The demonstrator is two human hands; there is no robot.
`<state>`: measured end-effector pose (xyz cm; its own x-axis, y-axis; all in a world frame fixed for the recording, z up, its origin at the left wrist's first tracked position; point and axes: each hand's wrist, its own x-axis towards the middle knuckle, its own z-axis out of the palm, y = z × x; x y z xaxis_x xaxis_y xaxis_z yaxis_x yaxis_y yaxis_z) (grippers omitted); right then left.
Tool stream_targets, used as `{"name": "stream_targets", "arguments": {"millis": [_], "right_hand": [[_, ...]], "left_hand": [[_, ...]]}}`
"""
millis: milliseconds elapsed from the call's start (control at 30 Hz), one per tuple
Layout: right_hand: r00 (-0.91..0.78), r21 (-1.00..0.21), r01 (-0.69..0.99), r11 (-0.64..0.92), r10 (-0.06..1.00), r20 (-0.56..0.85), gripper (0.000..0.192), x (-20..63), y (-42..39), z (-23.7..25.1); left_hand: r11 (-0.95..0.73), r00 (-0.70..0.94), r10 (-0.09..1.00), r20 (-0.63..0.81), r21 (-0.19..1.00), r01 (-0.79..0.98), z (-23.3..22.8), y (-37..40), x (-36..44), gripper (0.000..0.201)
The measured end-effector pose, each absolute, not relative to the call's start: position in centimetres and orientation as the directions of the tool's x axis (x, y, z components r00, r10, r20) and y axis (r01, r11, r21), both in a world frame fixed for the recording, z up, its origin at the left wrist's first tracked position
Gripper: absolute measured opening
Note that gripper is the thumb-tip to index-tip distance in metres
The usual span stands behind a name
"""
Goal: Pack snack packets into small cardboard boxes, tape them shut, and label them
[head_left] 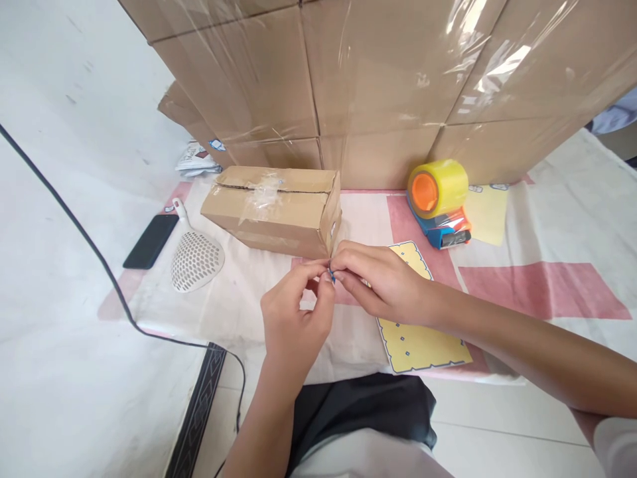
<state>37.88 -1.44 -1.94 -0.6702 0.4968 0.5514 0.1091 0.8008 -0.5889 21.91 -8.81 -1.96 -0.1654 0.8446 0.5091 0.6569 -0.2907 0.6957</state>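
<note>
Blue bit [331, 274] btwn both fingertip grips (by box [279, 209])

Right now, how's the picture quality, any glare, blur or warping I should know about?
Head view: bright, even light with soft shadows; strong glare streaks on the plastic wrap over the stacked boxes; wide-angle warping bends the edges and the black cable; the left hand and right hand are fairly sharp, but the small blue thing pinched between their fingertips is too tiny to identify.

Small box [273, 212]: matt brown cardboard, glossy clear tape patch on top. Behind it, stacked cartons [378, 79] under shiny plastic film. Right of box, tape roll [440, 188]: glossy yellow plastic.
</note>
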Motion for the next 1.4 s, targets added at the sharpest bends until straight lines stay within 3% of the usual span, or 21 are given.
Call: {"name": "stream_targets", "arguments": {"millis": [367,467,533,633,767,933,1033,1100,1167,1267,1333,1400], "right_hand": [[-0.488,-0.797,0.125,0.591,0.736,0.470,0.014,37.6,-1.6,-2.3],[-0.463,-0.851,0.177,0.494,0.805,0.371,0.016,37.7,-0.6,-2.1],[-0.510,-0.846,0.297,0.444,0.822,0.253,0.019,38.2,0.6,-2.0],[-0.589,-0.723,0.561,0.402,0.808,-0.008,0.022,39.4,3.0,-2.5],[-0.539,-0.449,0.801,0.395,0.802,-0.257,0.018,40.7,5.1,-4.2],[-0.430,-0.084,0.902,0.424,0.859,-0.277,0.025,40.2,5.0,-4.1],[-0.335,0.032,0.937,0.347,0.924,-0.183,0.039,40.1,4.5,-2.6],[-0.382,-0.056,0.924,0.378,0.919,-0.099,0.031,40.2,4.0,-1.5],[-0.502,-0.325,0.830,0.453,0.861,-0.081,0.020,40.1,3.3,-0.7],[-0.666,-0.765,0.543,0.348,0.733,-0.139,0.039,39.5,1.6,-0.1],[-0.685,-0.880,0.432,0.198,0.706,-0.178,0.040,38.9,0.4,0.0],[-0.662,-0.917,0.380,0.120,0.728,-0.179,0.034,38.4,-0.3,-0.2]], "left_hand": [[-0.166,-0.350,0.844,0.407,0.819,0.550,-2.5,-8.8,22.2,0.012],[-0.167,-0.398,0.812,0.427,0.824,0.542,-2.5,-8.8,22.0,0.014],[-0.171,-0.412,0.800,0.436,0.824,0.541,-2.5,-8.7,21.8,0.014],[-0.168,-0.429,0.788,0.442,0.825,0.540,-2.7,-8.6,21.4,0.014],[-0.170,-0.434,0.768,0.470,0.804,0.570,-3.2,-8.7,20.6,0.013],[-0.168,-0.439,0.747,0.499,0.781,0.602,-3.4,-8.6,19.8,0.013],[-0.187,-0.394,0.728,0.562,0.715,0.674,-3.4,-8.5,19.8,0.011],[-0.230,-0.313,0.687,0.656,0.605,0.762,-3.5,-8.3,20.1,0.009],[-0.304,-0.182,0.639,0.747,0.463,0.833,-3.8,-8.0,20.3,0.009],[-0.420,0.004,0.617,0.787,0.325,0.847,-4.6,-7.5,20.7,0.016],[-0.478,0.097,0.610,0.786,0.267,0.837,-5.2,-7.3,20.8,0.019],[-0.504,0.164,0.597,0.785,0.209,0.838,-5.6,-7.1,20.9,0.020]]}}
